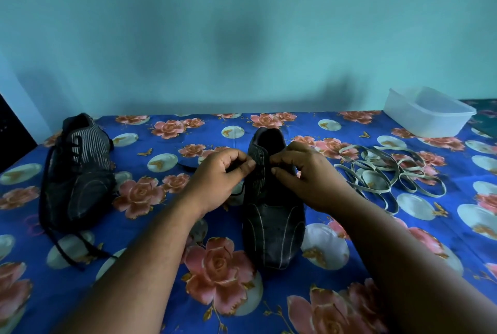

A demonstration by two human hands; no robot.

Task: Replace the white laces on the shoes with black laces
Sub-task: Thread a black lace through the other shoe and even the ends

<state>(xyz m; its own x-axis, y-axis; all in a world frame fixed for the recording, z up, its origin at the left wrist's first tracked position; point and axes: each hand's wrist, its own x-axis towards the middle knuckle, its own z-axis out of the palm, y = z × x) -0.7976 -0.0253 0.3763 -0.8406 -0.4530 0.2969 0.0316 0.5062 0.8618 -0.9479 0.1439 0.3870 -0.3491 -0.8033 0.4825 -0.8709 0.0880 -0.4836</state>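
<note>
left hand (215, 181) pinching black lace (238, 193) at the near shoe (273, 210) mid-table | right hand (309, 180) pinching at its eyelets too | other shoe (79, 172) far left, black-laced | white laces (390, 175) heaped right, near tub (427, 111)

The tabletop (172, 306) is covered in a printed cloth, blue with pink roses and pale discs, smooth and matt with faint creases. The near shoe (273, 228) looks like dark, dull leather or imitation leather at the toe, crossed by thin pale stitched lines, with a ribbed fabric tongue. The far left shoe (78, 172) has the same dull toe and striped fabric upper. Its black lace (63, 246) is a matt woven cord. The white laces (390, 175) are flat woven tape. The tub (427, 113) at far right is translucent, smooth plastic. The wall (242, 24) is matt painted.
</note>
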